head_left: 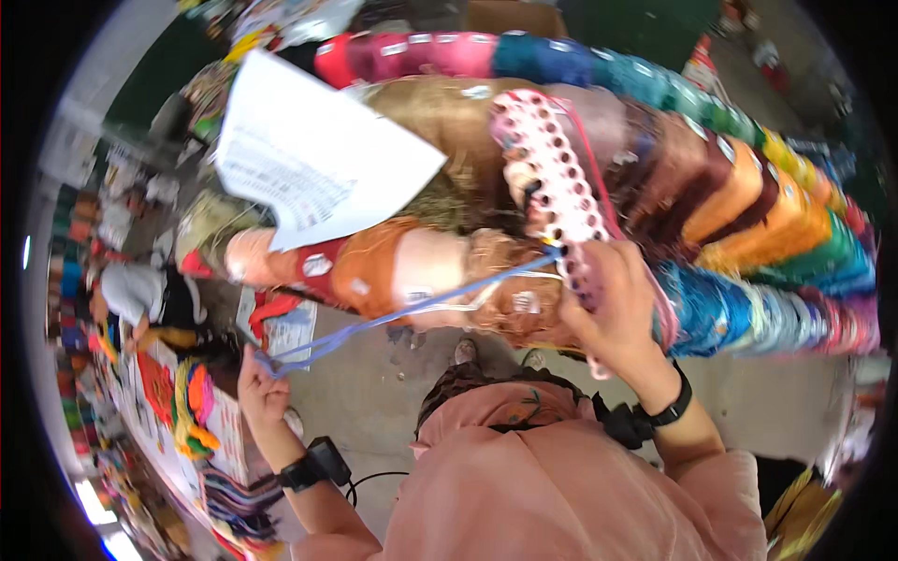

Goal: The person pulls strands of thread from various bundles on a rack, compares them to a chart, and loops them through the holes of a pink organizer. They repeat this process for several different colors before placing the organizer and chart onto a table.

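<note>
My right hand [613,304] grips the lower end of a long pale pink strip [572,182] with rows of round holes. Pink cord [599,173] hangs along the strip's right side. Blue yarn [412,307] stretches taut from the strip, just beside my right fingers, down to the left. Its other end is looped at the fingers of my left hand [264,385], which is closed on it and held out to the left. Behind the strip are rows of wrapped yarn skeins, brown and tan [513,294] nearest to it.
A white printed sheet [318,150] rests over the skeins at left. Blue skeins [706,304] lie right of my hand, orange ones [748,210] behind. At far left a person [140,294] is near a table with colourful yarn bundles [192,402].
</note>
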Demonstrator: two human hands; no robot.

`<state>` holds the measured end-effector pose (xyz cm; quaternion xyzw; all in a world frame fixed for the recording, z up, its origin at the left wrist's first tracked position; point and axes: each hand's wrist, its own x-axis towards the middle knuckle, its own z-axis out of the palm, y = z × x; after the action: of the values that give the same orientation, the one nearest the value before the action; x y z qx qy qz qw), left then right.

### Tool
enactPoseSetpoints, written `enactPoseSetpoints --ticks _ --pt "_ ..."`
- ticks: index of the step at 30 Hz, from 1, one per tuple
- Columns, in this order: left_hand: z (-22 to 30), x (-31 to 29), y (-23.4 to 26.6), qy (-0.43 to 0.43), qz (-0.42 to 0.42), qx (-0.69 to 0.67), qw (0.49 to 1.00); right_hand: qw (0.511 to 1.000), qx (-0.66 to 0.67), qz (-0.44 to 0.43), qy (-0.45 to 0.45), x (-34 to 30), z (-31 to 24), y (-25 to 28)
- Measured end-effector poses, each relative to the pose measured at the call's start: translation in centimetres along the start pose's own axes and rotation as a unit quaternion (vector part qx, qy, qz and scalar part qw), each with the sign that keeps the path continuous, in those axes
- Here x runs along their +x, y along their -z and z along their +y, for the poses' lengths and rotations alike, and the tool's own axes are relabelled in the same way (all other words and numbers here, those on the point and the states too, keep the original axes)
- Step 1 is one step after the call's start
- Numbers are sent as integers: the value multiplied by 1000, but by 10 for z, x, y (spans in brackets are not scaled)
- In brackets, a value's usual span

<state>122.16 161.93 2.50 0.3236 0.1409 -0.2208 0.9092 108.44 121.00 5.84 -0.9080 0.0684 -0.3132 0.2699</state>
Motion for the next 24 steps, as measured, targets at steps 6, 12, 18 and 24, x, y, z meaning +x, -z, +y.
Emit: enactPoseSetpoints --ticks 6,12,18,24 --pt "-17 13 3 -133 209 492 835 999 -34 -7 35 -7 -2 -8" --pt "35 28 -75 -222 -59 415 880 997 -66 -5 33 -7 -12 -4" --pt "82 119 -113 -266 -96 533 798 997 -77 1 -15 -8 -16 -6" --pt "121 201 -140 -338 -41 805 485 993 -104 13 -50 -16 -20 -1"
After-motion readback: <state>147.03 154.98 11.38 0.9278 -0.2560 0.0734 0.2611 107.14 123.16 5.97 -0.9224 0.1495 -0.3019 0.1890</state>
